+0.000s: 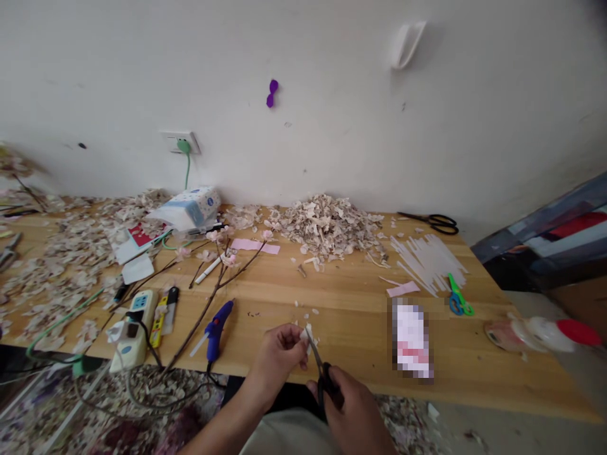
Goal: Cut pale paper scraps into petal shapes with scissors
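Note:
Near the table's front edge, my left hand [277,357] pinches a small pale petal [306,332] between thumb and fingertips. My right hand [353,407] grips black-handled scissors [325,379], fingers wrapped round the loops. The blades point up and left, their tips right at the petal; whether they touch it I cannot tell. A few tiny pale scraps [306,315] lie on the wood just beyond the fingers. Left of my hands are a blue glue gun [219,332] with a white stick in its back and a brown branch [208,303] bearing pale pink blossoms.
A heap of dry petals [327,227] lies by the wall, with more spread at left. At right are clear glue sticks [429,262], green-and-blue scissors [458,296], black scissors [439,222] and a red-capped jar [535,333]. A power strip [135,332] and cutters [164,316] sit left.

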Tool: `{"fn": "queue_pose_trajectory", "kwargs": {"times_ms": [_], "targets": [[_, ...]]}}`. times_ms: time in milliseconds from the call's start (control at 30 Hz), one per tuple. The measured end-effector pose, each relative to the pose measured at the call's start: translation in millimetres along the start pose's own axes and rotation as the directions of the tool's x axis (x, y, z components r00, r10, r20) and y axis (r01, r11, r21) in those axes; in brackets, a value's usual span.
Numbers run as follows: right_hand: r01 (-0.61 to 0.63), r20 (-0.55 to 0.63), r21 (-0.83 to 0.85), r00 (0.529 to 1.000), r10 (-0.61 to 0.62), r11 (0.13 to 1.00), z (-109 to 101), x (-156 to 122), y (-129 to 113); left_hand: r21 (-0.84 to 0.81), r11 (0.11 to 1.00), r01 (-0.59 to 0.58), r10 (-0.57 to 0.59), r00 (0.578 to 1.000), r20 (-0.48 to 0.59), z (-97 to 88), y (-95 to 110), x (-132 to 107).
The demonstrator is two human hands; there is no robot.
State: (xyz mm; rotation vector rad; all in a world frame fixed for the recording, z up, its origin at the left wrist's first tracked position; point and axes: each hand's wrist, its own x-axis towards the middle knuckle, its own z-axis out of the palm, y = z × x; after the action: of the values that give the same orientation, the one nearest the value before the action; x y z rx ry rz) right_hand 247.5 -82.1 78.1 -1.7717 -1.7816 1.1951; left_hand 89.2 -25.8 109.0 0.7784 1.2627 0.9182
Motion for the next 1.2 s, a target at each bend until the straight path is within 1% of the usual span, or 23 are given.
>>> {"fn": "queue_pose_trajectory", "kwargs": {"times_ms": [200,433,567,767,900,1033,1200], "targets": [[-0.011,-0.015,-0.012,1.000,0.011,1.000,-1,-1,-2,0.040,0.999,-0.008,0.008,1.000,0.016,-2.1,-2,1],[0.079,-0.083,-0.017,0.993,-0.080,0.997,1,-3,3,0.066,0.998,0.003,-0.005,0.999,0.032,-4.0,1,0],[0.082,-0.092,-0.026,0.992,-0.084,0.996,0,-3,3,0.061,0.998,0.023,-0.026,0.998,0.056,-5.0,4,0],[0.083,-0.083,0.009,0.993,-0.082,0.997,-4,-3,2,-0.006,0.999,0.051,-0.050,0.994,0.098,-4.3,7,-3],[0.093,-0.109,0.023,0.990,-0.090,0.995,-4,-3,0,-0.083,0.992,0.097,-0.086,0.989,0.123,-0.2,3,-6],[0.092,-0.110,0.009,0.990,-0.091,0.996,-5,-3,0,-0.129,0.985,0.111,-0.099,0.990,0.101,2.6,-4,-6],[0.098,-0.107,-0.042,0.989,-0.102,0.994,-4,-4,2,-0.123,0.988,0.094,-0.083,0.993,0.089,1.6,-4,-4]]}}
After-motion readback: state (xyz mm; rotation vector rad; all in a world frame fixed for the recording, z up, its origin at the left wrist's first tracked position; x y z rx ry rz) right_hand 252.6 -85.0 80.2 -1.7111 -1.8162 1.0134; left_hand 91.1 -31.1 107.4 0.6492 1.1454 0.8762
